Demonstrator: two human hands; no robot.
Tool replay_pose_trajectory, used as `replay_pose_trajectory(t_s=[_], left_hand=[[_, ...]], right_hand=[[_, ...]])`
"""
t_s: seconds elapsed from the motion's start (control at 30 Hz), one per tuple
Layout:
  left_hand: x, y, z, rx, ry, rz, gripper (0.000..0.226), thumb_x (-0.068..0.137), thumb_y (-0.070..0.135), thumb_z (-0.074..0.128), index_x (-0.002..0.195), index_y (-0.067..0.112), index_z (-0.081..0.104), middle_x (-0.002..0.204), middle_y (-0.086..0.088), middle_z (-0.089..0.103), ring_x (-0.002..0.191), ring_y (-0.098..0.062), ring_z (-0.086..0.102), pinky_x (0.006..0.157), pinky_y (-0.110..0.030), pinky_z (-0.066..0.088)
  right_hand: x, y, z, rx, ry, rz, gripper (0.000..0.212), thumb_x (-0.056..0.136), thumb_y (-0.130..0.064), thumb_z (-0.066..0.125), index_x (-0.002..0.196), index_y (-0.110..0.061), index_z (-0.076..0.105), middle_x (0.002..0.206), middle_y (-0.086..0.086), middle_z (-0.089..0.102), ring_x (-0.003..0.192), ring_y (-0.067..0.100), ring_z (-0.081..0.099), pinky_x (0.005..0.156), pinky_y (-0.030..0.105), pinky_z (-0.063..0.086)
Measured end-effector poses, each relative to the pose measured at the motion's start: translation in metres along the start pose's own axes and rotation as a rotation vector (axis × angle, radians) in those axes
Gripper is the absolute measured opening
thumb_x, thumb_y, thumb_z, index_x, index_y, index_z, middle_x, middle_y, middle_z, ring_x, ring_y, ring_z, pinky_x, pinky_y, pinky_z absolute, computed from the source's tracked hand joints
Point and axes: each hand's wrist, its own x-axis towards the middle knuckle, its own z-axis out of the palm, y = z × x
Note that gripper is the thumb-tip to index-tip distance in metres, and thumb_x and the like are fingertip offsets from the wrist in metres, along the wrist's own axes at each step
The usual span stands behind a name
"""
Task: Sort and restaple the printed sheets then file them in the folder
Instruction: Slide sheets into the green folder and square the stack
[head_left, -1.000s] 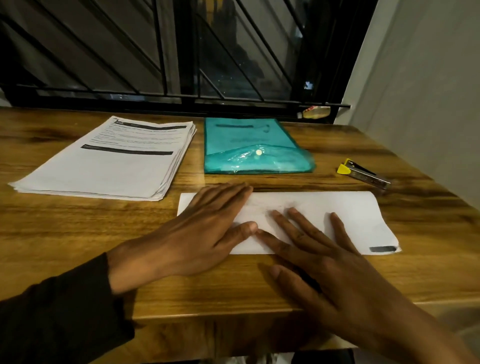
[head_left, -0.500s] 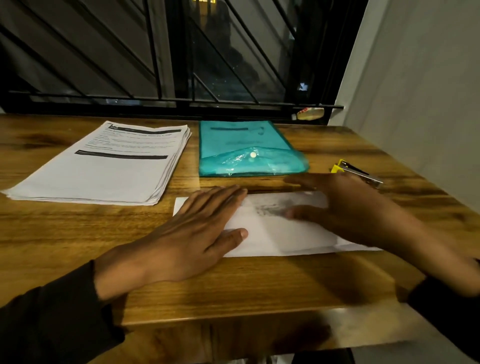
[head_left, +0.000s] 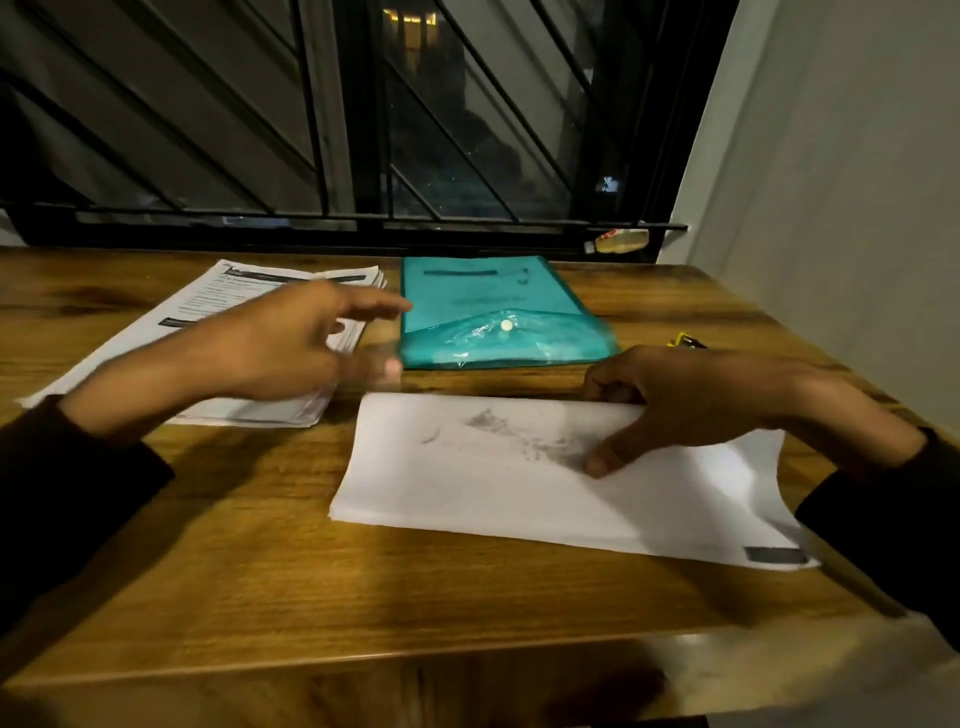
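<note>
The right hand (head_left: 691, 400) pinched the far edge of the face-down sheet set (head_left: 519, 483), whose long axis ran left to right. The left hand (head_left: 275, 348), blurred, fingers spread and empty, hovered over the printed stack (head_left: 218, 301), nearer it than the teal folder (head_left: 493, 291) to its right.

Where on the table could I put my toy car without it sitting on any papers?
Bare wood runs along the near edge of the table, below the face-down sheet and the left hand. The back is crowded: paper stack, teal folder, stapler behind the right hand.
</note>
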Motion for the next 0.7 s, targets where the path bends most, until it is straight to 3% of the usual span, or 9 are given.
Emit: replay_pose_trajectory(t_s=[0.07,0.17,0.27,0.33,0.37,0.43,0.53,0.63,0.7], left_hand=[[0.027,0.006,0.007,-0.098,0.185,-0.003,0.053,0.089,0.036,0.066,0.139,0.029,0.052,0.143,0.007,0.052,0.130,-0.014,0.050,0.096,-0.030,0.049],[0.061,0.007,0.027,-0.149,0.180,0.022,0.042,0.093,0.025,0.065,0.134,0.016,0.060,0.134,0.001,0.060,0.119,-0.009,0.055,0.099,-0.026,0.047],[0.081,0.007,0.042,-0.626,0.158,-0.050,0.023,0.094,0.012,0.063,0.116,0.007,0.069,0.111,0.000,0.071,0.108,-0.014,0.065,0.089,-0.020,0.054],[0.086,0.008,0.049,-0.919,0.159,-0.102,0.019,0.095,0.000,0.057,0.106,0.004,0.072,0.098,-0.003,0.075,0.095,-0.017,0.069,0.074,-0.020,0.058],[0.088,0.007,0.051,-0.934,0.181,-0.108,0.023,0.094,-0.006,0.053,0.103,0.004,0.073,0.092,-0.001,0.075,0.089,-0.015,0.069,0.069,-0.018,0.058],[0.087,0.007,0.055,-0.848,0.213,-0.079,0.028,0.092,-0.009,0.054,0.099,0.009,0.074,0.079,0.009,0.075,0.082,-0.006,0.067,0.067,-0.010,0.053],[0.078,0.011,0.055,-0.729,0.113,0.034,0.028,0.085,-0.015,0.059,0.093,0.006,0.075,0.076,0.005,0.076,0.077,-0.001,0.067,0.073,-0.009,0.050],[0.068,0.015,0.057,-0.525,-0.025,0.120,0.030,0.083,-0.014,0.062,0.085,0.011,0.078,0.082,0.002,0.077,0.074,0.000,0.065,0.071,-0.013,0.048],[0.066,0.020,0.062,-0.432,-0.073,0.146,0.030,0.083,-0.012,0.063,0.084,0.014,0.078,0.074,0.010,0.074,0.064,-0.004,0.057,0.064,-0.015,0.044]], right_hand=[[-0.005,0.001,-0.001,0.078,0.011,-0.031,0.044,0.061,-0.059,0.077,0.096,-0.036,0.062,0.096,-0.012,0.069,0.086,0.007,0.065,0.077,0.034,0.058],[-0.016,0.002,-0.001,0.249,0.038,-0.090,0.034,0.071,-0.038,0.079,0.101,-0.030,0.066,0.097,-0.014,0.071,0.087,0.004,0.068,0.076,0.028,0.058],[-0.034,0.014,-0.009,0.301,0.118,-0.087,0.027,0.074,-0.032,0.077,0.100,-0.031,0.068,0.083,-0.022,0.071,0.075,-0.004,0.066,0.066,0.014,0.052],[-0.046,0.028,-0.016,0.378,0.177,-0.043,0.026,0.073,-0.035,0.077,0.098,-0.033,0.070,0.083,-0.019,0.072,0.075,0.000,0.068,0.070,0.019,0.054],[-0.048,0.036,-0.019,0.424,0.227,-0.019,0.026,0.072,-0.035,0.077,0.098,-0.034,0.071,0.088,-0.015,0.074,0.078,0.004,0.069,0.074,0.025,0.056],[-0.045,0.049,-0.021,0.550,0.380,0.045,0.025,0.073,-0.033,0.075,0.098,-0.035,0.072,0.087,-0.013,0.075,0.074,0.007,0.071,0.064,0.025,0.057],[-0.032,0.060,-0.014,0.724,0.542,0.165,0.029,0.074,-0.036,0.075,0.103,-0.033,0.071,0.087,-0.009,0.075,0.070,0.015,0.073,0.062,0.032,0.060],[-0.020,0.066,-0.003,0.840,0.550,0.242,0.032,0.069,-0.039,0.077,0.099,-0.031,0.072,0.085,-0.009,0.075,0.069,0.014,0.072,0.058,0.028,0.058],[-0.014,0.069,0.006,0.854,0.511,0.261,0.044,0.061,-0.045,0.080,0.102,-0.032,0.072,0.093,-0.009,0.075,0.082,0.017,0.072,0.071,0.031,0.058]])
